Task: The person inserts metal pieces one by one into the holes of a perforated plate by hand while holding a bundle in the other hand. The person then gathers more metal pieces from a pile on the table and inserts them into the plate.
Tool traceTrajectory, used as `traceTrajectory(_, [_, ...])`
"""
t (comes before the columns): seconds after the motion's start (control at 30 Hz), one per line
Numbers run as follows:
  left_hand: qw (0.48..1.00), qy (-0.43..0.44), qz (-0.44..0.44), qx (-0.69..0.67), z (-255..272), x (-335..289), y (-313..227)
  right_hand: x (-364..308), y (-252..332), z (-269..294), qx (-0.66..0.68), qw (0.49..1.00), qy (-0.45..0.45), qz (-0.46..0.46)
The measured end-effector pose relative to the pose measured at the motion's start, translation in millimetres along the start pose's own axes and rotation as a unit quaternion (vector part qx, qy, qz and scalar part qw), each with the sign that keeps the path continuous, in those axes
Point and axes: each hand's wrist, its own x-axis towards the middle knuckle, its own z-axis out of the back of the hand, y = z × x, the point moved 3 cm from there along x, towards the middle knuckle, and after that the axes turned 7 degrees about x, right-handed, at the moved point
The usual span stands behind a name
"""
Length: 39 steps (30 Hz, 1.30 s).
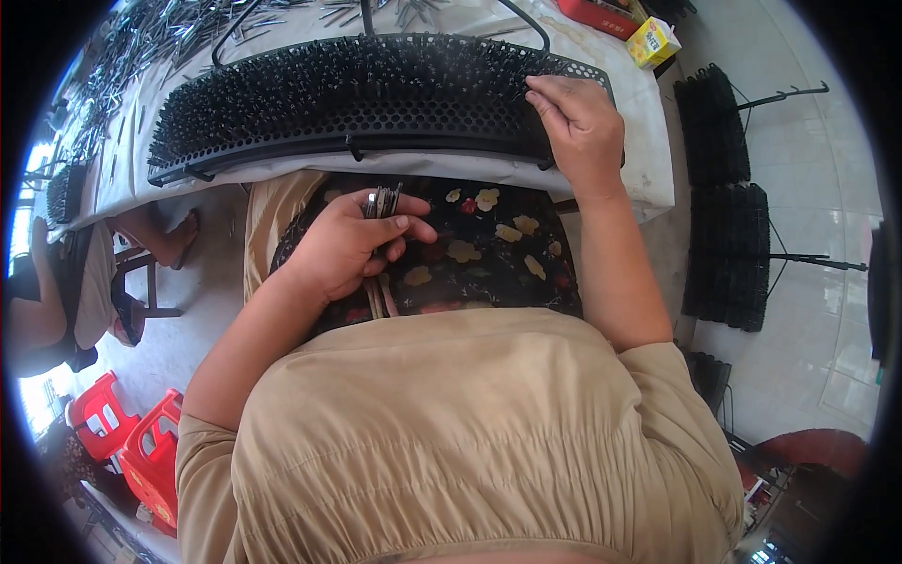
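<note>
A long black rack (413, 117) with a perforated plate lies across the table in front of me. Dark slim pieces stand upright in most of its holes; a band of bare holes runs along the near side. Over my lap, my left hand (362, 235) is closed around a bundle of slim metal pieces (383, 201), their ends sticking up past the fingers. My right hand (583, 122) is at the rack's right end, with thumb and fingers pinched together just above the holes. What sits in that pinch, if anything, is hidden.
Loose slim metal pieces lie heaped on the white-covered table (648, 141) at the far left. A red box (601, 17) and a yellow carton (653, 42) stand far right. More black racks (728, 254) lean at right. Another person (42, 291) sits left, near red chairs (146, 461).
</note>
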Motion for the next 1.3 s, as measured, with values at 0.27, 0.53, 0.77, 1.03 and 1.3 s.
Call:
traceTrajectory(0.27, [1.0, 0.001, -0.005, -0.004, 0.5, -1.2, -0.4, 2.2, 3.8, -6.6, -0.066, 0.997, 0.008, 0.033])
traceTrajectory(0.53, [0.996, 0.036, -0.033, -0.073, -2.5, -2.9, -0.1, -2.9, 66.9, -33.7, 0.253, 0.946, 0.113, -0.17])
traceTrajectory(0.77, [0.99, 0.069, -0.072, -0.102, 9.2, -6.3, 10.3, -26.0, 108.9, -77.2, 0.468, 0.774, 0.279, -0.323])
traceTrajectory(1.03, [0.994, 0.007, -0.059, -0.092, 17.4, -14.1, 3.9, -17.6, 122.1, -86.1, 0.444, 0.832, 0.221, -0.247])
traceTrajectory(1.3, [0.985, 0.0, -0.097, -0.139, 20.2, -14.1, 2.6, -18.3, 121.5, -94.4, 0.537, 0.69, 0.144, -0.464])
